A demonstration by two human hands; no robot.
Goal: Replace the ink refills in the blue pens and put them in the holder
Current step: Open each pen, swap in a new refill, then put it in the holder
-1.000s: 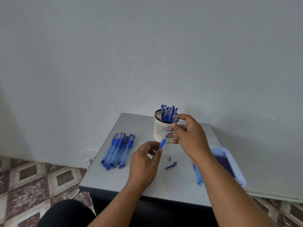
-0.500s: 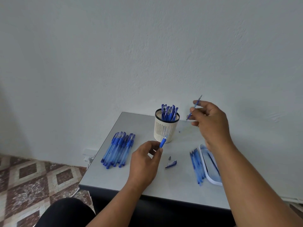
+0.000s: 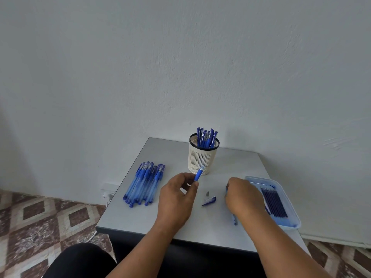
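Note:
My left hand (image 3: 176, 197) pinches a blue pen barrel (image 3: 198, 174) near its grip, its end pointing up toward the cream slotted holder (image 3: 201, 159). Several blue pens (image 3: 206, 137) stand in that holder. My right hand (image 3: 244, 195) is lowered to the table, knuckles up, over a few blue sticks (image 3: 234, 219) lying left of the tray. Its fingertips are hidden, so I cannot see whether it holds a refill. A loose pen cap (image 3: 208, 201) and a small grey tip piece (image 3: 207, 193) lie between my hands.
Several capped blue pens (image 3: 144, 183) lie in a pile at the table's left. A pale blue tray (image 3: 291, 205) at the right holds several dark refills (image 3: 274, 201). The grey table (image 3: 140, 217) stands against a white wall. My dark-clad knee (image 3: 80, 261) is below its front edge.
My right hand pulled a refill out of the barrel, lifted it up to the right, then dropped to the table beside the tray. My left hand stayed in place with the barrel.

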